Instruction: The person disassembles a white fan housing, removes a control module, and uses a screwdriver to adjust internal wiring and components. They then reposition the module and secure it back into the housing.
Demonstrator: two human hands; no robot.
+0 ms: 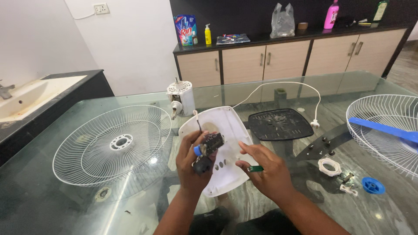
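A glass-topped table (130, 209) fills the room's middle, with a white wall behind it, a sink counter along the left edge and a dark-topped row of beige cabinets (270, 58) across the back carrying bottles, a pouch and a plastic bag. On the glass at the left lies a round white wire fan guard (112, 143), flat, with a white fan motor housing (181, 98) standing just behind its right rim. Near the table's front middle the left hand (193, 162) is raised, palm toward the camera, fingers curled closed around a small dark switch assembly (208, 148): a black toothed block with a blue cap at its lower left end and a rounded black knob beneath, a thin dark wire rising from its top. The part sits in the fingers of that hand, directly above a white plastic base cover (228, 130) that lies tilted on the glass under both hands. The right hand (265, 172) comes in from the lower right, forearm angled up, fingers partly bent; it pinches a small green-handled tool (255, 168) between thumb and fingers, its fingertips just beside the switch part but apart from it. Behind lies a black square grille plate (280, 123), with a white power cord (300, 93) looping around it. Farther right sit a white ring nut (329, 166), a blue cap nut (373, 186), and a second wire guard (385, 126) with a blue blade (385, 129) across it.
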